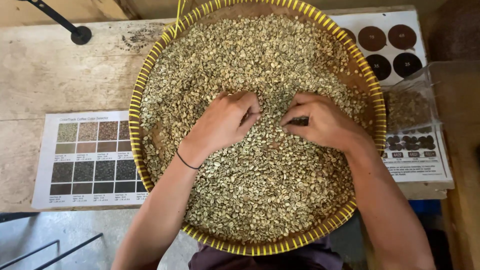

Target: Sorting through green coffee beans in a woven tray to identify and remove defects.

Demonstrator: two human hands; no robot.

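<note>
Both hands are down in the beans at the middle of a big round woven tray with a yellow-laced rim (134, 125). The tray sits on a pale wooden surface (60, 75) and is almost full of green, unroasted coffee beans (260, 190).

The left hand (225, 120) rests knuckles up on the heap, its fingers curled under and dug into the beans; a thin dark band circles that wrist. I cannot tell whether it has anything gripped underneath. The right hand (320, 122) is just beside it, fingers drawn together toward the thumb, nipping at a small dark spot among the beans (300, 121). That may be a dark bean or only shadow.

As for progress, the layer lies fairly even from rim to rim, with only thin bare patches of basket showing at the left edge and at the upper right. No separate pile of picked-out beans shows inside the tray. Judging from that, most of the batch looks unworked, though beans already gone through would look no different.

A clear plastic bag holding more beans (407, 107) lies just off the tray's right rim. Printed colour charts lie under and beside the tray: one with square bean swatches (80, 160) on the left, one with dark round discs (387, 45) at the upper right.
</note>
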